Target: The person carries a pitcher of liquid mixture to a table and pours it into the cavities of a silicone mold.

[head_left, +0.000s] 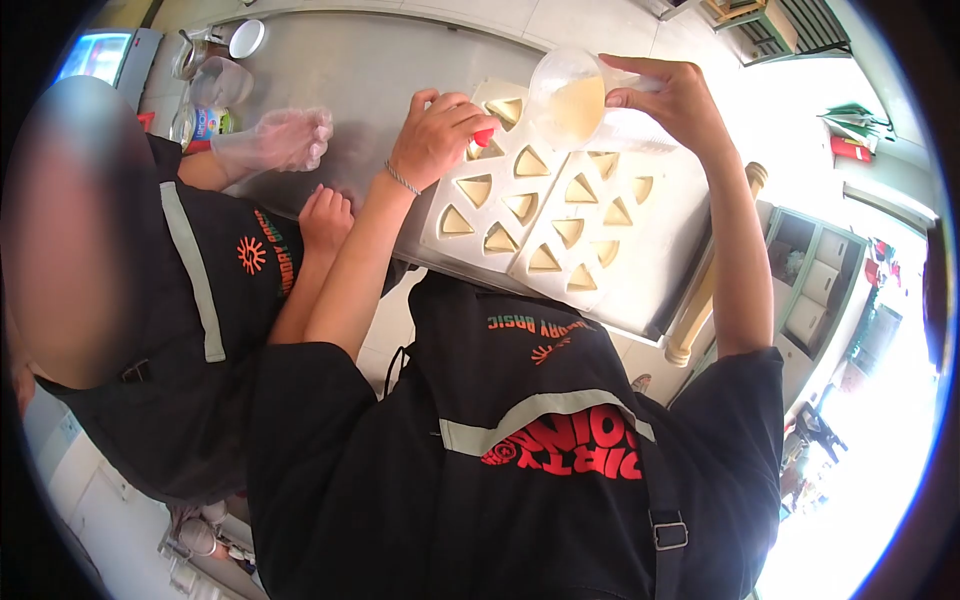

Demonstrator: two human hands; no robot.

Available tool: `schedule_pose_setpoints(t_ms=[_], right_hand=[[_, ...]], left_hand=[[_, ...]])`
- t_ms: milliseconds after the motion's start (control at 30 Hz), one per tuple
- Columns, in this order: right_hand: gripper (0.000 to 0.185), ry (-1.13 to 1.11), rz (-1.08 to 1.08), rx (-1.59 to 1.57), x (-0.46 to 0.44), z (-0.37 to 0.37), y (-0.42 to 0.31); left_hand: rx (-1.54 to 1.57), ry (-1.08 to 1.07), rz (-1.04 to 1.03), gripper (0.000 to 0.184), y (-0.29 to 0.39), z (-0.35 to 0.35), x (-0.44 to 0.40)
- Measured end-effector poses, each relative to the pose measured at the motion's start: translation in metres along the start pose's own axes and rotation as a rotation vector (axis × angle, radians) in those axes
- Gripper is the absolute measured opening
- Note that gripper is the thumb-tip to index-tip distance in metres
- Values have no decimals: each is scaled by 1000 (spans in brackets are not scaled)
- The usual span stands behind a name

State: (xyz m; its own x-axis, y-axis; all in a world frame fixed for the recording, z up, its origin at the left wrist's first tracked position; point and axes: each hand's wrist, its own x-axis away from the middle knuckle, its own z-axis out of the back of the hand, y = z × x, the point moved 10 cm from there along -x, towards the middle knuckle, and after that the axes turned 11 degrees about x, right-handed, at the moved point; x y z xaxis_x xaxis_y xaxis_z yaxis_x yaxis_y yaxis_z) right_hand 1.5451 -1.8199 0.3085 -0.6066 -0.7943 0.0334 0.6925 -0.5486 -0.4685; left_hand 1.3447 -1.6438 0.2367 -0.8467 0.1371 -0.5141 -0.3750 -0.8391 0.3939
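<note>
My right hand [665, 95] grips the handle of a clear plastic measuring jug [568, 98], which is tilted over the far side of two white molds. Pale cream-coloured liquid lies inside the jug. My left hand [435, 138], with a bracelet on its wrist, is closed around a small red-ended thing [483, 137] whose kind is mostly hidden by the fingers. Below it sits the left mold [492, 190], its wedge-shaped cavities holding pale yellow filling. The right mold [590, 222] lies beside it, with similar filled wedges.
A co-worker in a dark apron stands at my left, one gloved hand [290, 138] over the steel table [370, 60]. Jars, a plastic cup [220, 82], a labelled can [210, 122] and a white lid [247, 38] stand at the far left. A wooden roller-like bar [715, 270] lies along the right edge.
</note>
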Motion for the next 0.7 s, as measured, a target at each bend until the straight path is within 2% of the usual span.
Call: schedule_pose_setpoints(t_ms=[200, 567, 700], right_hand=[[60, 9, 37, 53, 1, -2, -6], [62, -60, -69, 140, 0, -2, -18], [61, -32, -22, 145, -2, -3, -20]], left_hand=[[-15, 5, 5, 37, 0, 0, 1], [22, 1, 25, 37, -1, -2, 4], [26, 4, 30, 37, -3, 0, 3]])
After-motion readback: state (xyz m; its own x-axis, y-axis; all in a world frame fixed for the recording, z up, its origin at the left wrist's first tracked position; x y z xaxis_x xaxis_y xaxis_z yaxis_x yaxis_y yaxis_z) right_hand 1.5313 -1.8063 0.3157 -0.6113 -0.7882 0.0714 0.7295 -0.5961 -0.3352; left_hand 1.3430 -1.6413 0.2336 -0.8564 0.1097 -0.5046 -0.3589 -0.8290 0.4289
